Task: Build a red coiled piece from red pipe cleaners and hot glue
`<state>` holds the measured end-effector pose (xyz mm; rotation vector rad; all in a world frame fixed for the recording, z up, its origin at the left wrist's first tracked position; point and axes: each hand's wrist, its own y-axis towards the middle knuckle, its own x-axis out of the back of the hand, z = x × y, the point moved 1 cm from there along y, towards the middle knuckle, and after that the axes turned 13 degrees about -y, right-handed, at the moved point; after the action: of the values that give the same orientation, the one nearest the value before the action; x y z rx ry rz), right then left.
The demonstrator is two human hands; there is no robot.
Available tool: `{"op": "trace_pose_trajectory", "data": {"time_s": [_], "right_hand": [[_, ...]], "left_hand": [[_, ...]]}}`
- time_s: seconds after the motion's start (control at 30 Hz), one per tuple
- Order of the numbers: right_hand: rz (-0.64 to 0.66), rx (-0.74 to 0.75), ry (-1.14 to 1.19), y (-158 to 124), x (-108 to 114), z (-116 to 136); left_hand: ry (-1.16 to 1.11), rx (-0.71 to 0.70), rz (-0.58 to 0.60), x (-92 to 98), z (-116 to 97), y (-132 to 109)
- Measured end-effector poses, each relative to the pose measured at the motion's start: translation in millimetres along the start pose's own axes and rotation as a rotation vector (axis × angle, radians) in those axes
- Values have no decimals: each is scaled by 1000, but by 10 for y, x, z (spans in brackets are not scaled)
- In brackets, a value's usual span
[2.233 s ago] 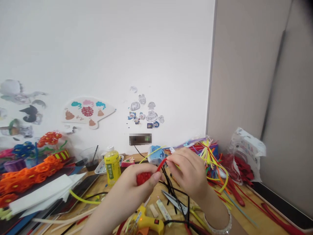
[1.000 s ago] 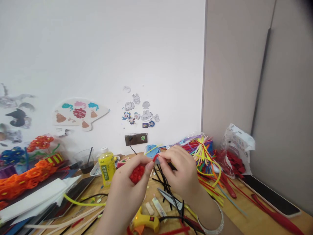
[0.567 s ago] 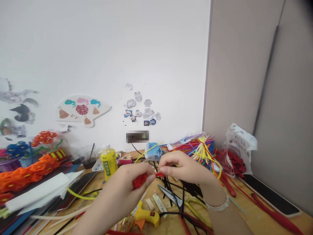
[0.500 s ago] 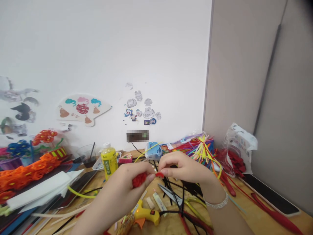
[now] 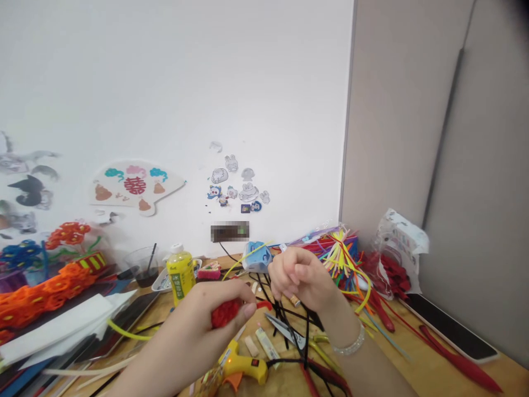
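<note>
Low in the frame's centre, my left hand is clenched around a red pipe-cleaner ball. Its short tail lies roughly level, pointing right. My right hand hovers just up-right of it, fingers curled in. I cannot tell whether they pinch anything.

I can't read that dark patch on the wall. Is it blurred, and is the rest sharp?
Head view: the patch is pixelated; the left hand gripping a red ball and the right hand look slightly soft; light is even, no glare.
</note>
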<state>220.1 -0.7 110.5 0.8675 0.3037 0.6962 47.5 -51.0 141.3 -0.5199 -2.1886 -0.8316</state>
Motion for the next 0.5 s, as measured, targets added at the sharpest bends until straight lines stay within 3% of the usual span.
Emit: {"op": "trace_pose_trajectory", "data": {"time_s": [0.07, 0.2, 0.37, 0.5], "right_hand": [[43, 57, 267, 13, -88, -56], [114, 77, 450, 41, -241, -87], [95, 55, 456, 43, -285, -94], [78, -22, 238, 7, -210, -78]], "left_hand": [[-29, -31, -17, 9, -38, -16], [-56, -51, -38, 22, -93, -45], [-101, -58, -46, 21, -104, -64], [-124, -21, -44, 34, -97, -78]]}}
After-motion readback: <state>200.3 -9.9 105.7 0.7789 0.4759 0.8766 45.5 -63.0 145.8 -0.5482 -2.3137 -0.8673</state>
